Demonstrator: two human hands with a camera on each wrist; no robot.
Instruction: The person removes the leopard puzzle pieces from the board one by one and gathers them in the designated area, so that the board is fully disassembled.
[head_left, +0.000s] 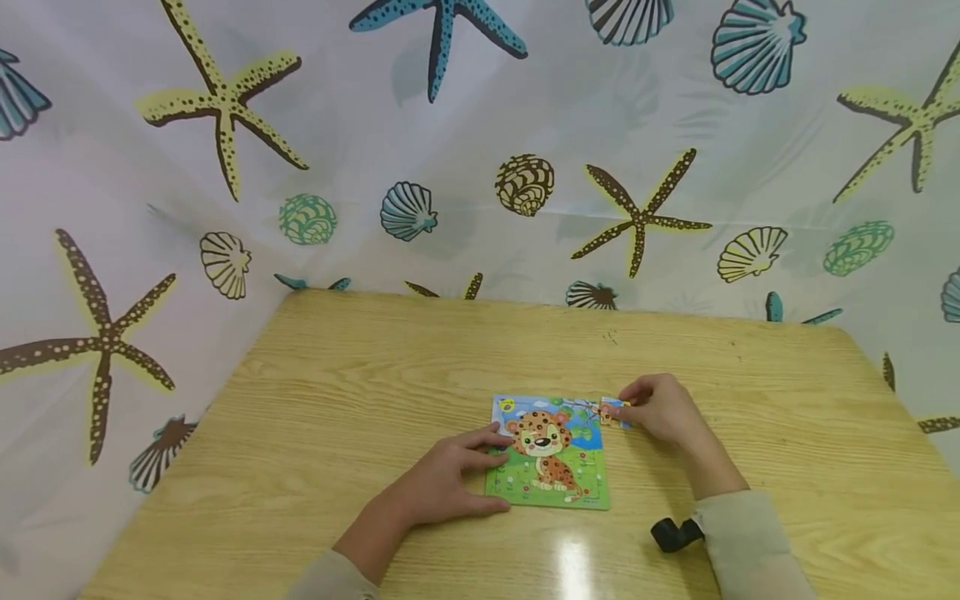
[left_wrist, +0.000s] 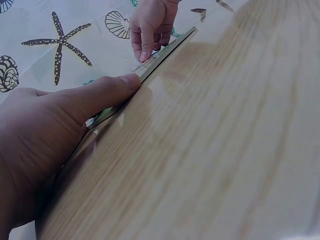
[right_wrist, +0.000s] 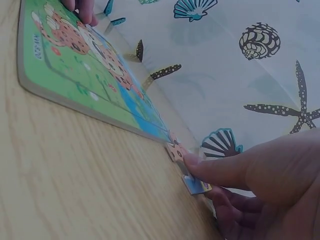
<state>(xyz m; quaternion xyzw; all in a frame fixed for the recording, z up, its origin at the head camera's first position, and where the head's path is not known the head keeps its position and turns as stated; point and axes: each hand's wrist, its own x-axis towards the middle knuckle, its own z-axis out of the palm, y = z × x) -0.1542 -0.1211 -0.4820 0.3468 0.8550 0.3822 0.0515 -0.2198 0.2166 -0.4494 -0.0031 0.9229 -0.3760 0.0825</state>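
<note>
A jigsaw puzzle (head_left: 553, 496) with a cartoon leopard cub on green grass lies flat on the table. My left hand (head_left: 450, 483) rests at its left side, fingers spread over the picture and the thumb against the lower edge. In the left wrist view the thumb (left_wrist: 112, 91) lies along the board's edge. Just beyond the board's upper right corner, my right hand (head_left: 663, 408) pinches a small puzzle piece (right_wrist: 196, 185) with blue and spotted orange print. Most of the right fingers are behind the thumb in the right wrist view.
The pale wooden table (head_left: 360, 358) runs back to a white curtain (head_left: 465, 150) printed with starfish and shells. A small black object (head_left: 675, 534) sits at the right sleeve cuff (head_left: 738, 521), above the table.
</note>
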